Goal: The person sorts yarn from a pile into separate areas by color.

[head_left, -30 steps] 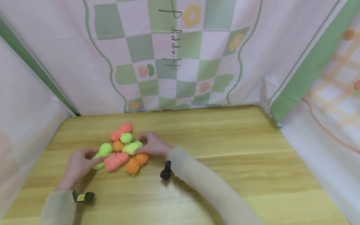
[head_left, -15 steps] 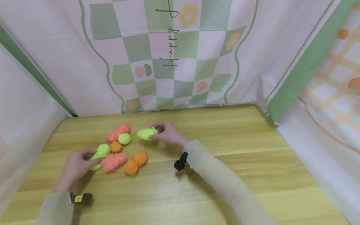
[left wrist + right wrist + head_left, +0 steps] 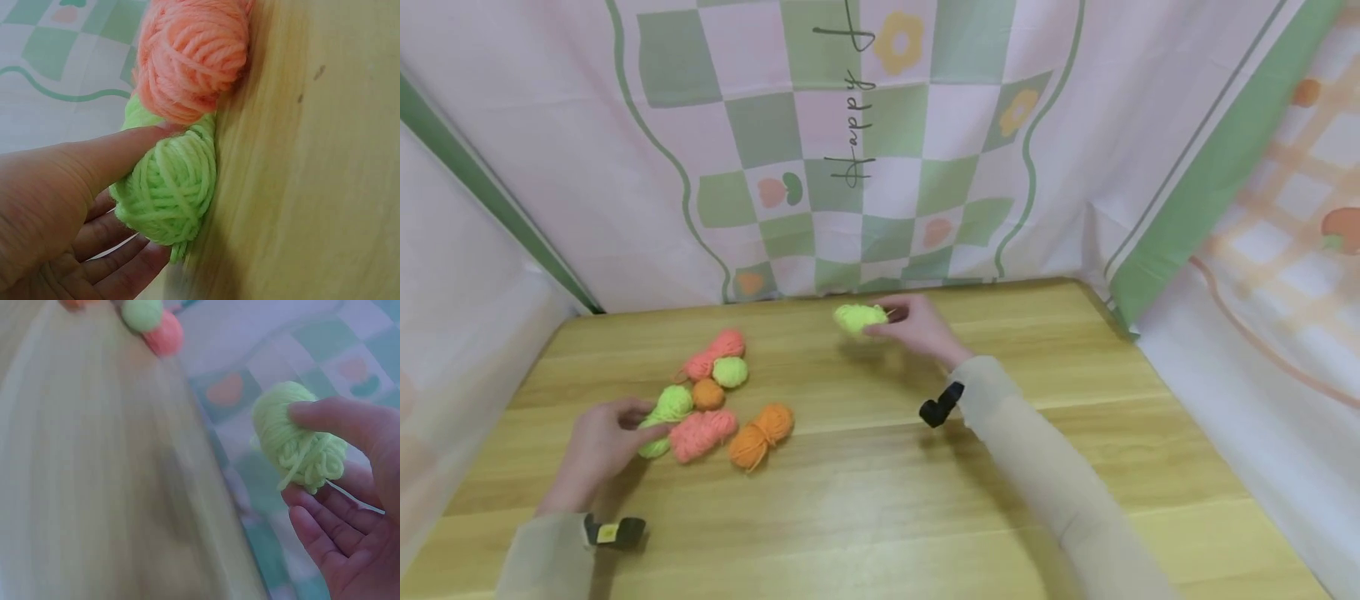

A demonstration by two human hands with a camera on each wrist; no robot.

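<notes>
Near the back edge of the table, my right hand holds a small yellow-green yarn skein above the wood. The right wrist view shows the thumb pressed on this skein with fingers behind it. At the left, my left hand grips another yellow-green yarn skein between thumb and fingers, resting on the table. A pink yarn skein lies against it. Beyond sit an orange yarn ball, a yellow-green ball and a second pink skein. An orange skein tied at its middle lies to the right.
The wooden table has its back edge against a hanging checked cloth with printed lettering. White cloth with green bands encloses the left and right sides.
My right hand has lifted the yellow-green skein out of the cluster and carried it right and toward the back edge. The left hand stays on its skein.
</notes>
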